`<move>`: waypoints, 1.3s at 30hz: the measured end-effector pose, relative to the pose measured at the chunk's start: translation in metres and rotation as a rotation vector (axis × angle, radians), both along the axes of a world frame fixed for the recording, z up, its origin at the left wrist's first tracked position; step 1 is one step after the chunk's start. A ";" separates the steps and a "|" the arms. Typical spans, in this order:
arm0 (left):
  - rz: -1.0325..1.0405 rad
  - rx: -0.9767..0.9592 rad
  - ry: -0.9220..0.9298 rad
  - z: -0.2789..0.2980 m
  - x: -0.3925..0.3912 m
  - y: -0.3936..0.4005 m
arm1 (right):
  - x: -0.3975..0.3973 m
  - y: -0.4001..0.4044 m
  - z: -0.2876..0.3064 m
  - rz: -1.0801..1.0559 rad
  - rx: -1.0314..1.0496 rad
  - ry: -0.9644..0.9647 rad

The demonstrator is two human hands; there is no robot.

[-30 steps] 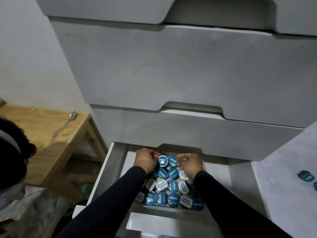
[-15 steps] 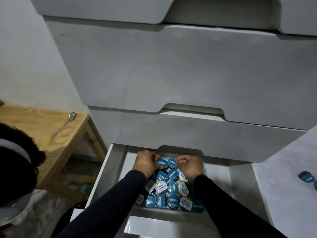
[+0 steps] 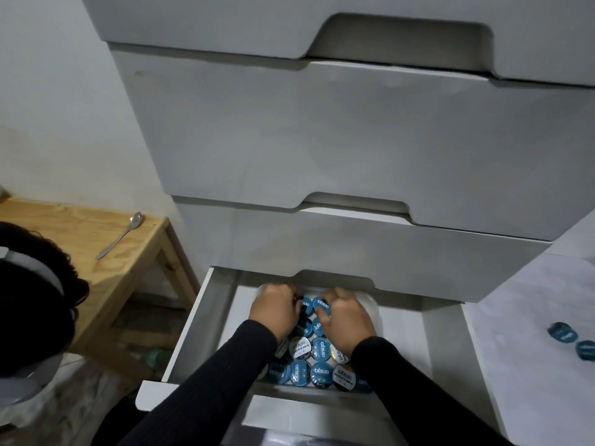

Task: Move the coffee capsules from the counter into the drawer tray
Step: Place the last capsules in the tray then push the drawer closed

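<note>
"EXCELSO" is printed in white on the blue capsule lids in the drawer tray; the white-lidded capsule at the near right adds "ROBUSTA GOLD".

The closed drawer front overhangs the capsule-packed tray.

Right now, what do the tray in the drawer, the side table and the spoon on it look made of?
Tray: looks like translucent, frosted plastic; its rim shows pale and milky.
Side table: unpainted light wood, probably pine, with visible grain and a matte surface.
Spoon: looks like polished metal, grey with a bright glint on the bowl.
</note>
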State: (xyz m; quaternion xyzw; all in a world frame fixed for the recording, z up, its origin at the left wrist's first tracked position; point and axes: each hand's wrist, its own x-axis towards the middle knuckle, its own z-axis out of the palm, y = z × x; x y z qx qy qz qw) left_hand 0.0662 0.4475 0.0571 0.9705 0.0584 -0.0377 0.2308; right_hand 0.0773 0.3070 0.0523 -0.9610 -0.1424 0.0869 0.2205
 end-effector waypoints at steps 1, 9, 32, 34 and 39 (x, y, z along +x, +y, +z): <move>-0.017 0.029 -0.013 0.003 -0.005 -0.002 | -0.005 0.001 0.003 0.034 -0.034 -0.025; 0.049 0.146 -0.149 0.013 -0.055 -0.021 | -0.040 -0.005 0.009 0.075 -0.181 -0.203; -0.124 0.038 -0.376 0.048 -0.055 -0.326 | -0.056 -0.327 0.040 -0.207 -0.128 -0.298; -0.140 0.008 -0.360 0.045 -0.049 -0.358 | -0.052 -0.359 0.036 -0.238 -0.177 -0.261; -0.206 -0.030 -0.279 0.028 -0.026 -0.413 | -0.037 -0.420 0.022 -0.304 -0.242 -0.182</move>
